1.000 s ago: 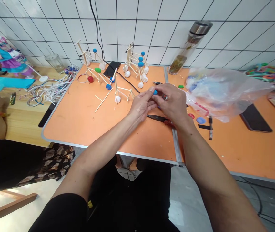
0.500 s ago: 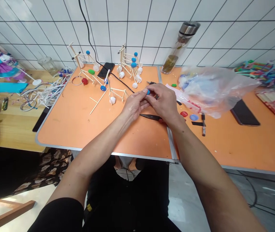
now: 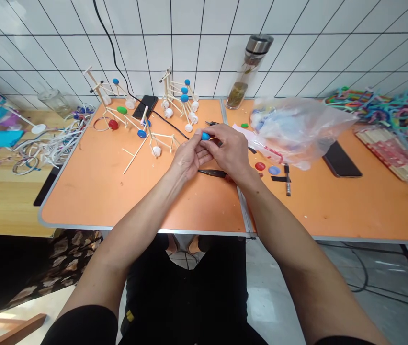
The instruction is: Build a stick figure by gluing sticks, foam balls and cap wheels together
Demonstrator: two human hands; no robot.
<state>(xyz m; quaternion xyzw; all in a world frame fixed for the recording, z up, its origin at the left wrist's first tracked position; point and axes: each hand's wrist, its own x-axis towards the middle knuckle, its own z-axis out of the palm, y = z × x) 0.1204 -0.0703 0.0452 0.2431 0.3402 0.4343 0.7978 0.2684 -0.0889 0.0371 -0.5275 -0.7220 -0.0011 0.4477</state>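
At the near edge of the first orange table [image 3: 118, 201], the person's two arms pass over the metal rim and meet above the middle of the tables. The left hand [image 3: 188, 157] and the right hand [image 3: 232, 152] are together, and the fingertips of both close on one small blue cap [image 3: 205, 136], which is held a little above the table top, close to the seam between the two tables. Under the hands lies one pair of pliers [image 3: 210, 173], flat on the orange surface.

Just to the right of the seam, on the second orange table [image 3: 333, 211], I count one red cap [image 3: 260, 166], one loose blue disc [image 3: 274, 170] and one marker [image 3: 288, 175], all near each other. Behind them is one clear plastic bag [image 3: 297, 125], full and crumpled, and beside it one dark phone [image 3: 341, 161].

To the left of the hands there is one loose stick [image 3: 135, 154] and, further back, three stick models [image 3: 179, 98] with coloured and white caps. A second phone [image 3: 145, 106] lies between them, with a black cable [image 3: 118, 62] going up the tiled wall [image 3: 297, 28]. One bottle [image 3: 249, 72] stands at the wall.

The widest bare room is the near left part of the first table, up to its rounded corner; the near strip of the second table is bare also.
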